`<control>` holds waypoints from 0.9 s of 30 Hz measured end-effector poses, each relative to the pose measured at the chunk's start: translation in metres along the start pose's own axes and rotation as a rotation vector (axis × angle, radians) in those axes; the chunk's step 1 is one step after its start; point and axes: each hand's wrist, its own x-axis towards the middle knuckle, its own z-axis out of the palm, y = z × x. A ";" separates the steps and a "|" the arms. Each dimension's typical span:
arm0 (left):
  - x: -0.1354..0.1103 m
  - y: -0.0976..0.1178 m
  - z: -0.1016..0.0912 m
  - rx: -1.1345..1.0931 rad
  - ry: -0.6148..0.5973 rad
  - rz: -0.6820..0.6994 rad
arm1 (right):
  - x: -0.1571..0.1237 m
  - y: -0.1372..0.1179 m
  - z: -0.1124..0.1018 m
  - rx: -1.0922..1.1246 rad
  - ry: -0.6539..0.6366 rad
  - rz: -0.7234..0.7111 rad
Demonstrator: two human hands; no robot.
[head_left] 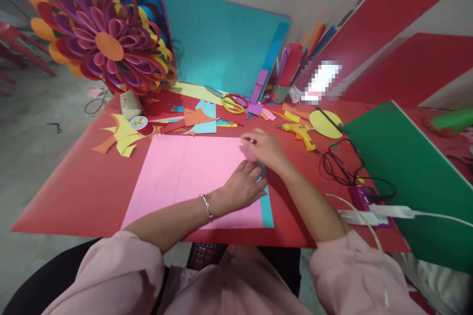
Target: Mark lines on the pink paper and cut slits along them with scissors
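A large pink paper sheet (185, 177) lies flat on the red tabletop, with a teal strip (266, 211) along its right edge. My left hand (246, 184) rests on the sheet near that strip, fingers spread and a little bent, with a silver bracelet at the wrist. Just beyond it, at the sheet's far right corner, my right hand (265, 148) pinches a small darker pink paper piece (247, 151). Whether that piece is separate or part of the sheet's corner, I cannot tell.
Behind lie paper scraps (199, 117), scissors (232, 102) and a tape roll (138, 123). At right are a yellow glue gun (301, 134), black cable (334, 170), power strip (364, 202) and green board (406, 172). A paper flower (109, 47) and teal board (225, 39) stand at the back.
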 end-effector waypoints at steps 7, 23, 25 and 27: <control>-0.002 -0.002 0.006 -0.031 0.028 -0.003 | 0.115 -0.035 0.040 -0.184 -0.108 -0.097; -0.002 -0.003 0.004 -0.018 0.041 0.010 | 0.124 -0.034 0.055 -0.330 -0.195 -0.186; -0.002 -0.003 0.006 -0.024 0.044 0.010 | 0.124 -0.035 0.049 -0.334 -0.190 -0.168; -0.002 -0.003 0.007 -0.023 0.042 0.009 | 0.125 -0.033 0.039 -0.324 -0.189 -0.150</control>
